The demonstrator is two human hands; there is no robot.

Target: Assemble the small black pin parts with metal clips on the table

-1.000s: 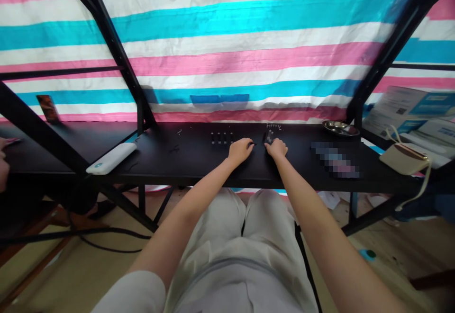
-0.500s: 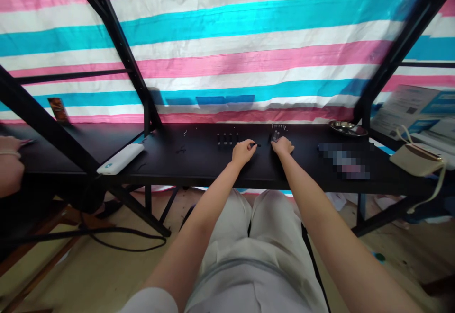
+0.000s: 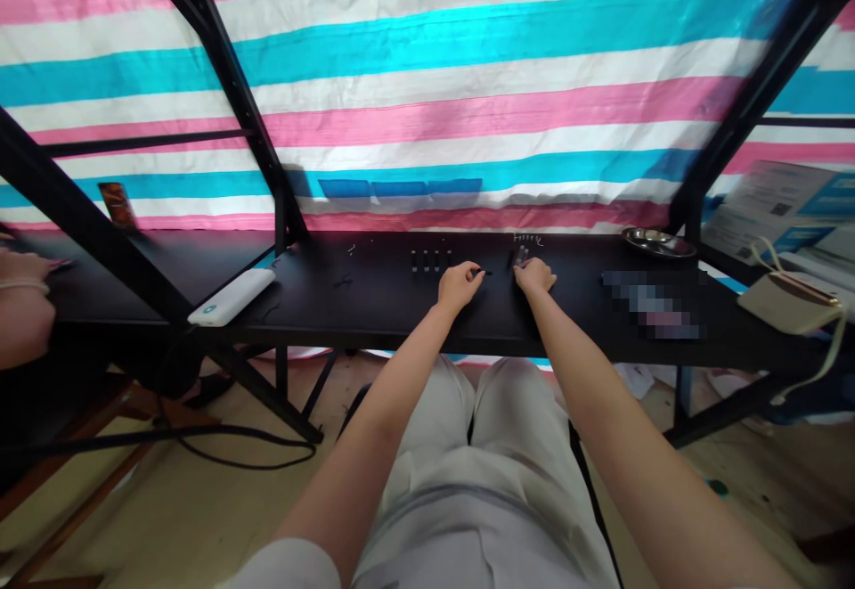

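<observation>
the slim dark piece (image 3: 487,274), right of the four-cylinder row (image 3: 436,260), could slip, as the left hand (image 3: 460,286) seems to pinch only one end. the right hand (image 3: 536,277), farther right, could knock the grey pieces (image 3: 522,254) at its fingertips; its grip i cannot tell. the piece looks thin, nearly lost against the black desk (image 3: 374,304).

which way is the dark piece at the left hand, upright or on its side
On its side: the dark piece sticks out sideways from the left hand, nearly level.
</observation>
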